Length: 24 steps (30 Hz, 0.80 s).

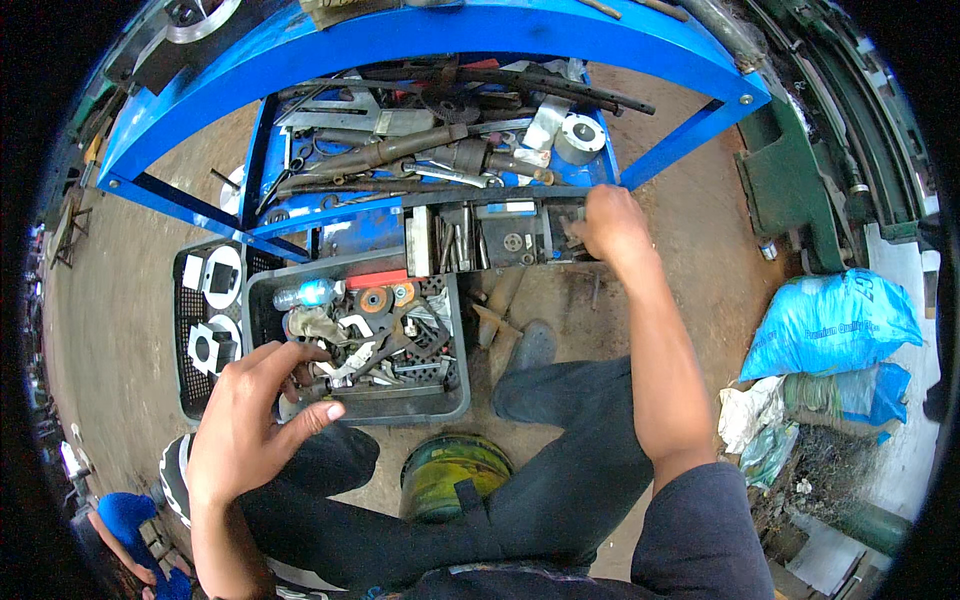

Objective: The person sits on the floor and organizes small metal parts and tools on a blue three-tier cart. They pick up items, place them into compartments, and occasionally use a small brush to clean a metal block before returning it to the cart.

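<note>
My left hand (255, 405) hovers over the near left part of a dark plastic crate (462, 345), fingers curved and thumb apart, with nothing visible in it. Inside the crate lie grinding discs (374, 300), a small bottle with a blue label (308, 293) and a jumble of metal tools and parts. My right hand (615, 225) is at the right end of a sectioned drawer (520, 262). Its fingers are curled in and partly hidden, so what they grip does not show. The drawer contains metal rods (460, 240) and a small ring (514, 242).
Behind the drawer stands a blue metal frame (430, 50) whose shelf is piled with shafts, wrenches and a round metal block (580, 138). A second crate (190, 320) with machined parts is at left. Bags (830, 325) lie at right; a yellow-green drum (455, 475) sits between my legs.
</note>
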Each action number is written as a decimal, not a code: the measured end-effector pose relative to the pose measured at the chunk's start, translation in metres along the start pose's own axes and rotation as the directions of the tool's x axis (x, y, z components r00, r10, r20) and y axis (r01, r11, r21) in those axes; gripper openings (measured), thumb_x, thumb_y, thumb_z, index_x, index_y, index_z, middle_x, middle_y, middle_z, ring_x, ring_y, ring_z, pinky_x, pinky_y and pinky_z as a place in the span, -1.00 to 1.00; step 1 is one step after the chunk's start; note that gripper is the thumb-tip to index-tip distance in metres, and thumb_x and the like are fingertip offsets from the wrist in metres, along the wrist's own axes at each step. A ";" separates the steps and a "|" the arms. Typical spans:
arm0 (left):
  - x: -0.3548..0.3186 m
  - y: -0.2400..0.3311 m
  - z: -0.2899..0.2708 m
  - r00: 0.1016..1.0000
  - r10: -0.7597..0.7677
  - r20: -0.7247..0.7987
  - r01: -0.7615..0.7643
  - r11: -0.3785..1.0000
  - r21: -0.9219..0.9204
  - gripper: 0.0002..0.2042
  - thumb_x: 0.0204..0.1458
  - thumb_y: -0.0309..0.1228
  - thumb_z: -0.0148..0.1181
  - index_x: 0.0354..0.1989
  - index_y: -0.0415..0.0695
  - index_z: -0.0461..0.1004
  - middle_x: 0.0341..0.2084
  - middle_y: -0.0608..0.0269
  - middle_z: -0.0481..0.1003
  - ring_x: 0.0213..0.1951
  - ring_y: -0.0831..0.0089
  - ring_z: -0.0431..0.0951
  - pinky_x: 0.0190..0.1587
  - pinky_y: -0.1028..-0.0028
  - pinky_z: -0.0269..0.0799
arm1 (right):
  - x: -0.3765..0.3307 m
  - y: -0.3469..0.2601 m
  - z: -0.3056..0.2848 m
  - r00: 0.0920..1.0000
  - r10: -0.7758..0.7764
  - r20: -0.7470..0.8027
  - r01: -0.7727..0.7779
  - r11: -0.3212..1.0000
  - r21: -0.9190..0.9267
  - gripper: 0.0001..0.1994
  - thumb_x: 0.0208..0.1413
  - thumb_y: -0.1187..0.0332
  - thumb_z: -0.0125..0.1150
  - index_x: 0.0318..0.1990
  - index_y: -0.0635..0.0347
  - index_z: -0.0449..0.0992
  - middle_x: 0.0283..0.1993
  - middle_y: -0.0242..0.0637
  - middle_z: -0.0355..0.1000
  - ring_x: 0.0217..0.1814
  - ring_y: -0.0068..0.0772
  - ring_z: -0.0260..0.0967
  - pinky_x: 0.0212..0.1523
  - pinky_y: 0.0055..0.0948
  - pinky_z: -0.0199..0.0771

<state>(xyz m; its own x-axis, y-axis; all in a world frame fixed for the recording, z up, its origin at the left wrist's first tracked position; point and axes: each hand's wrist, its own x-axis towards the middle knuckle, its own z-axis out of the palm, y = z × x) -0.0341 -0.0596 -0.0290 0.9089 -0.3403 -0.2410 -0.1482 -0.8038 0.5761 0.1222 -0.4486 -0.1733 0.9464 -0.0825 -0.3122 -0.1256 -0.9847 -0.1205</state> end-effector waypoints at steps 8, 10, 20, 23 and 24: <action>0.003 0.003 -0.003 0.998 -0.065 0.018 0.065 0.998 -0.002 -0.53 0.00 -0.24 0.48 -0.02 -0.32 0.53 -0.34 -0.04 0.56 -0.28 0.07 0.58 -0.16 0.22 0.48 | -0.003 -0.069 0.030 0.980 -0.125 -0.153 0.125 0.992 -0.011 -0.66 0.02 0.31 0.43 -0.08 0.34 0.66 0.34 0.15 0.21 0.42 0.15 0.13 0.23 0.24 0.33; 0.003 0.002 -0.006 0.994 -0.107 0.035 0.107 0.994 0.005 -0.53 0.00 -0.25 0.47 -0.01 -0.32 0.53 -0.30 -0.07 0.58 -0.22 0.02 0.60 -0.10 0.20 0.48 | -0.006 -0.070 0.034 0.972 -0.149 -0.181 0.132 0.986 -0.102 -0.72 0.08 0.31 0.36 -0.12 0.32 0.68 0.34 0.12 0.22 0.43 0.11 0.12 0.22 0.18 0.31; -0.004 -0.004 0.000 0.999 -0.046 -0.023 0.048 0.996 0.075 -0.53 -0.03 -0.25 0.50 -0.03 -0.29 0.54 -0.42 -0.01 0.50 -0.40 0.13 0.53 -0.30 0.25 0.45 | 0.007 -0.063 0.038 0.946 -0.266 -0.184 0.270 0.963 0.000 -0.79 0.17 0.36 0.15 -0.17 0.02 0.74 -0.17 -0.01 0.64 -0.06 0.02 0.62 0.00 0.00 0.57; -0.004 -0.006 -0.001 0.998 -0.041 -0.044 0.044 0.996 0.074 -0.53 -0.04 -0.26 0.51 -0.03 -0.29 0.54 -0.43 -0.02 0.50 -0.41 0.13 0.51 -0.30 0.25 0.44 | 0.013 -0.019 0.009 0.975 -0.095 -0.200 0.117 0.988 0.098 -0.82 0.08 0.27 0.31 -0.22 0.09 0.72 -0.20 0.01 0.63 -0.13 0.09 0.62 -0.04 -0.02 0.62; -0.004 -0.006 -0.001 0.999 -0.029 -0.043 0.033 0.994 0.104 -0.53 -0.04 -0.27 0.51 -0.03 -0.30 0.54 -0.43 -0.02 0.50 -0.41 0.13 0.51 -0.30 0.25 0.44 | 0.014 -0.006 0.002 0.990 -0.055 -0.132 0.062 0.997 0.050 -0.82 0.04 0.27 0.33 -0.27 0.11 0.72 -0.18 0.03 0.63 -0.13 0.10 0.62 -0.04 0.01 0.64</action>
<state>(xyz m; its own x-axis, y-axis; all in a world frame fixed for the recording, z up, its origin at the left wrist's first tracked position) -0.0364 -0.0528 -0.0311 0.9288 -0.2955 -0.2235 -0.1576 -0.8611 0.4833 0.1356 -0.4434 -0.1791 0.9829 -0.0473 -0.1780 -0.0809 -0.9791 -0.1865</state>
